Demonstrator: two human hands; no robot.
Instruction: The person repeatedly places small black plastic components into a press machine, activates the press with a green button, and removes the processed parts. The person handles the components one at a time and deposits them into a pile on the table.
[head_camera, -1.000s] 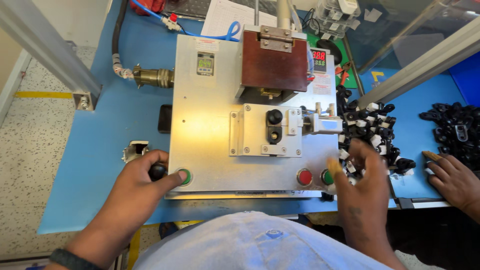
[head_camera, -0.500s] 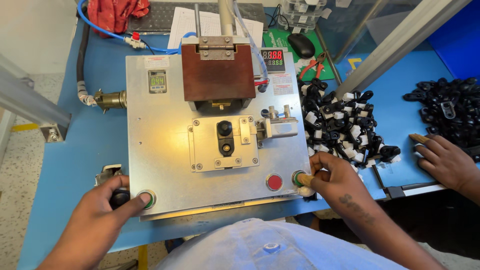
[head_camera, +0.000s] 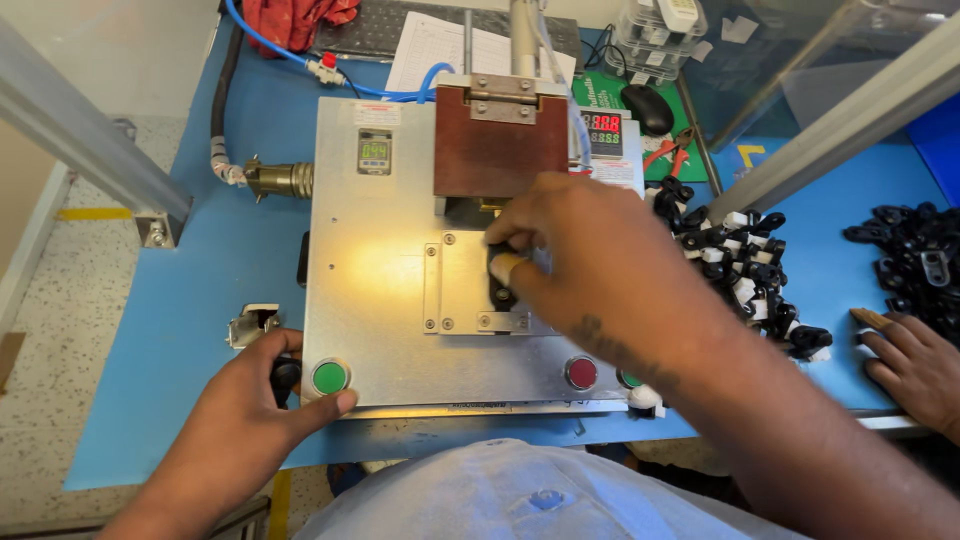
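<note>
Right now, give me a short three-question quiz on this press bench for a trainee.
1. True or false: the left hand rests beside the round green button.
2. What does the right hand touch? A) the small black part in the metal fixture B) the round red button C) the black computer mouse
3. Which side of the grey metal plate has the pile of black and white parts?

Key: 1 true; 2 A; 3 right.
</note>
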